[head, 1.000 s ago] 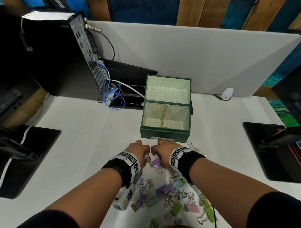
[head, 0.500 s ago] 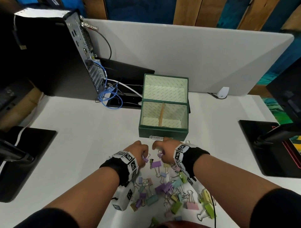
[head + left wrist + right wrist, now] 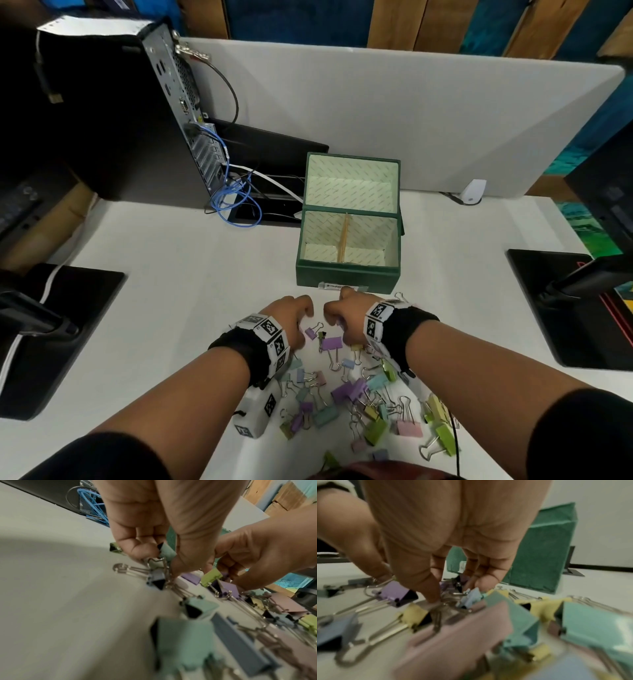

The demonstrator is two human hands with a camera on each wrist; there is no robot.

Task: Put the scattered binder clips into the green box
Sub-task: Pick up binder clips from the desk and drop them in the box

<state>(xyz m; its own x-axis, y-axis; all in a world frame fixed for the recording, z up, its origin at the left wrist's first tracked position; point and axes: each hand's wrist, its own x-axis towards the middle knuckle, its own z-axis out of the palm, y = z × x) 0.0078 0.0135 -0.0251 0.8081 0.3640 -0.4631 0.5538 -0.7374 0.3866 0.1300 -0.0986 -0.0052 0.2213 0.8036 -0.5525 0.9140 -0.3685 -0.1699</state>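
Since a sec ago both hands had parted a bit. Left hand [image 3: 154, 534] grip was clamped on a teal clip [image 3: 167, 551] w/ wire loops dangling; right hand [image 3: 453, 547] fingers were curled into the binder clips [image 3: 356, 394], hold unclear. Green box [image 3: 346, 274] sat open just beyond on the tabletop [image 3: 171, 291], no clips visible inside. Risk: tangled loops could drag extra clips up & drop them short of the box.

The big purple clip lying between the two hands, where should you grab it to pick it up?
Probably by the purple body of the big purple clip, pinched from above across its two flat sides. It lies flat on the table with its wire handles pointing toward the person; these are thin and lie low.
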